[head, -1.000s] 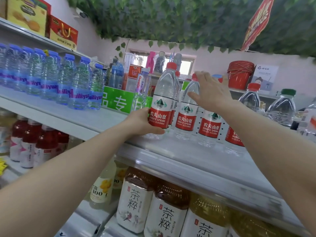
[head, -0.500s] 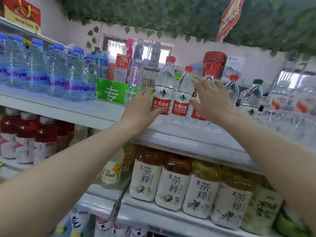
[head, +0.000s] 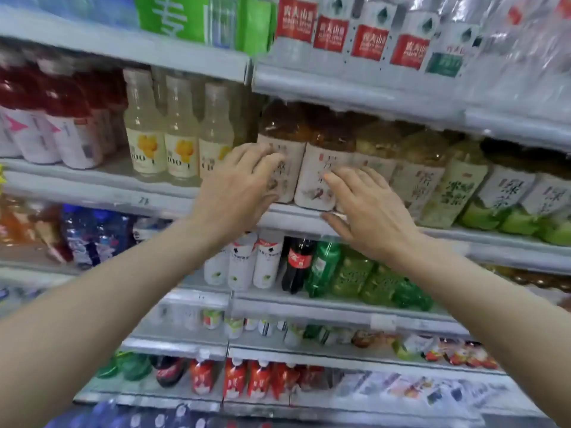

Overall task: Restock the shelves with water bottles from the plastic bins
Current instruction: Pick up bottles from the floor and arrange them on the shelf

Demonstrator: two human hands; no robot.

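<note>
Water bottles (head: 330,32), at 12 o'clock: red labels, characters blurred. Juice bottles (head: 146,140), at 10 o'clock: "100". Green sign (head: 173,18), at 11 o'clock: "专".

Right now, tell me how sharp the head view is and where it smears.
Head view: motion blur throughout; the water bottles on the top shelf and the plastic-wrapped pack at upper right streak worst. Both hands are fairly sharp, but the tea labels behind them are unreadable. Wide-angle distortion bows the shelf edges; lighting is soft, without hard shadows.
</note>
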